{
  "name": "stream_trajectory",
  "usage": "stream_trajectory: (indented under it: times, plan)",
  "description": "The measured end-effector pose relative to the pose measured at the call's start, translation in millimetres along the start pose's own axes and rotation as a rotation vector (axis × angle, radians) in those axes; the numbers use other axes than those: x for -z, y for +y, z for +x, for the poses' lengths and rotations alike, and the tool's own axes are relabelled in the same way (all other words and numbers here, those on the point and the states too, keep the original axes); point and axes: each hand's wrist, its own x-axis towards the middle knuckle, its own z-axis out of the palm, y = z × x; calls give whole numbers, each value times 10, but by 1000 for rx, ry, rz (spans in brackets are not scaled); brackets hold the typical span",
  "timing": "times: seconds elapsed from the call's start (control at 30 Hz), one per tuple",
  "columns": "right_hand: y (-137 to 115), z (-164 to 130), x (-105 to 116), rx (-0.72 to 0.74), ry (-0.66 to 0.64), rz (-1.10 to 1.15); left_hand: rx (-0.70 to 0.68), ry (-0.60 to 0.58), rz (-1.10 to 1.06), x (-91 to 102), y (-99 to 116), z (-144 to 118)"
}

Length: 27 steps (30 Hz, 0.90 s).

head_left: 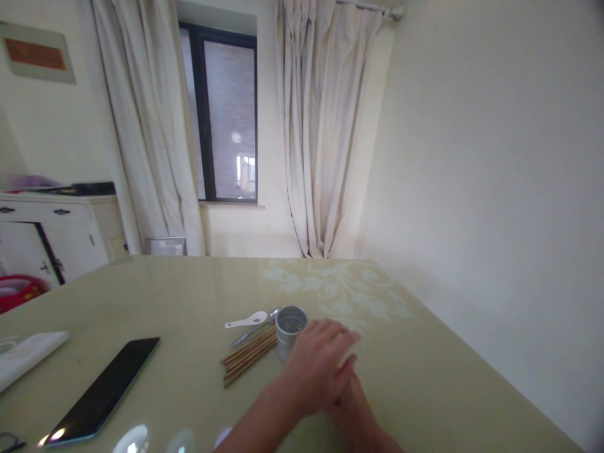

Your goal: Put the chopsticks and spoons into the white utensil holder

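My left hand (318,362) lies across my right hand (348,391), the two touching just in front of a grey metal cup (285,345). The fingers of the left one are stretched out and somewhat blurred, with no object seen in them. Most of the right hand's fingers are hidden beneath it. The upright cup has small holes in its inner bottom, and my left hand covers part of its right side. Left of it lie several brown wooden chopsticks (250,356), a metal spoon (255,329) and a white ceramic spoon (246,320).
A black tablet-like slab (104,391) lies on the glossy table (189,296), with a white flat object (29,355) farther left. Dark scissor-like handles (10,441) show at the lower left corner. A wall (500,189) runs along the right edge.
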Motion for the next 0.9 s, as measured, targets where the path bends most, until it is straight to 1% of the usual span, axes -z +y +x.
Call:
stream_trajectory:
  times: [0.03,0.07,0.1,0.13,0.2,0.27,0.3,0.4,0.5,0.6,0.63,0.7,0.77,0.8,0.83,0.9]
  plan:
    - [21,-12,-5,-16,-2,2,109,44,25,124,-108,14]
    - [29,-18,-5,-38,-3,10,226,62,68,235,-225,13]
    - [25,-19,0,-64,-3,24,319,45,112,328,-345,-1]
    - [9,-13,7,-92,-2,42,392,3,144,398,-458,-26]
    - [-42,8,26,-133,-17,92,475,-124,158,472,-642,-91]
    - [-88,30,45,-171,-32,147,508,-229,135,476,-748,-149]
    - [-101,36,53,-189,-38,180,516,-256,126,464,-769,-167]
    - [-92,27,66,-242,-44,285,503,-269,99,430,-738,-176]
    - [-55,8,81,-271,-15,349,407,-307,-22,437,-629,-145]
    - [-57,15,122,-217,-10,421,291,-360,-185,479,-551,-116]
    - [-68,23,142,-192,-22,451,278,-379,-247,498,-552,-111]
    - [-97,41,184,-156,-48,496,324,-408,-392,541,-615,-112]
    - [-124,53,219,-164,-67,496,446,-382,-463,586,-746,-133]
    - [-133,55,230,-178,-73,484,519,-345,-428,605,-824,-151]
    - [-139,56,237,-195,-78,469,587,-305,-343,618,-901,-174]
    - [-144,53,239,-220,-81,449,678,-267,-104,619,-1027,-224]
